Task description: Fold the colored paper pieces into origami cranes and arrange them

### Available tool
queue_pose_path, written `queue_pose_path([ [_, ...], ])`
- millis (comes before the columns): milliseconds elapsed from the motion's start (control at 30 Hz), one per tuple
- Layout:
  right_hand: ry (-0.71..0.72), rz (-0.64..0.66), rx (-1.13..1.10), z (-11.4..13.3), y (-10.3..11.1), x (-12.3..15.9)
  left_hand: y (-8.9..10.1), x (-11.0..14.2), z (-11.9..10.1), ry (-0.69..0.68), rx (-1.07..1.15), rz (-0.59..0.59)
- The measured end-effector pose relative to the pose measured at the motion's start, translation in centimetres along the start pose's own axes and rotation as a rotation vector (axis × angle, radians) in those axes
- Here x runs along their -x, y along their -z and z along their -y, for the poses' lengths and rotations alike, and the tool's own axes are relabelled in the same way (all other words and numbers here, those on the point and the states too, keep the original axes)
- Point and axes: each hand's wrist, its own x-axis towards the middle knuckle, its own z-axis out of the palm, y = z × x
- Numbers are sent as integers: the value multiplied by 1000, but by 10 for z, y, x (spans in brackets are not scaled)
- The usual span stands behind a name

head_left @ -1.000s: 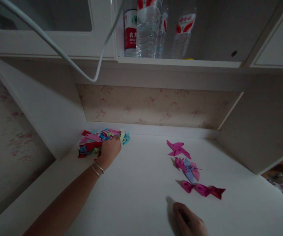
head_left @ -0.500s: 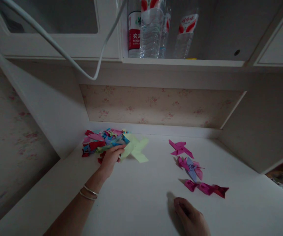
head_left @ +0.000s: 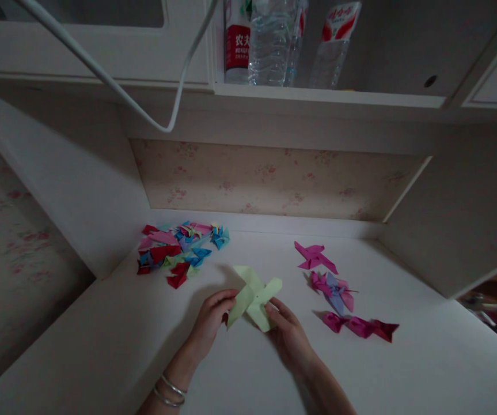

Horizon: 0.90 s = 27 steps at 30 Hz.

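Observation:
A pale green paper pinwheel (head_left: 254,297) is held between my two hands, over the middle of the white desk (head_left: 239,374). My left hand (head_left: 213,317), with two bangles at its wrist, pinches the left blade. On the other side, my right hand (head_left: 287,328) grips the lower right blades between thumb and fingers. Behind my left hand lies a heap of folded paper pieces (head_left: 174,248) in red, pink, blue and green. To the right of my right hand are a magenta paper pinwheel (head_left: 315,256), a pink and purple folded piece (head_left: 337,293) and several dark pink folded pieces (head_left: 360,327).
An open cabinet shelf (head_left: 326,98) above holds several plastic bottles (head_left: 269,46). A white cable (head_left: 170,124) hangs down in front of it. White side panels (head_left: 455,202) and a floral-papered back wall (head_left: 252,178) bound the desk.
My left hand has brought the pale green pinwheel from beside the heap toward me and to the right. My right hand has moved up and left and taken hold of it too.

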Motion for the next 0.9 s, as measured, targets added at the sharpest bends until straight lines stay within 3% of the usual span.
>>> queue_pose_path([
  [233, 90, -44, 121, -9, 8, -1, -10, 10, -9, 32, -16, 31],
  [467, 99, -48, 106, -10, 7, 3, -14, 13, -14, -85, -205, 57],
  [733, 64, 127, 68, 1, -1, 9, -10, 7, -3, -81, -246, 108],
  [900, 55, 84, 70, -1, -1, 12, -13, 12, -14, 3, -158, 291],
])
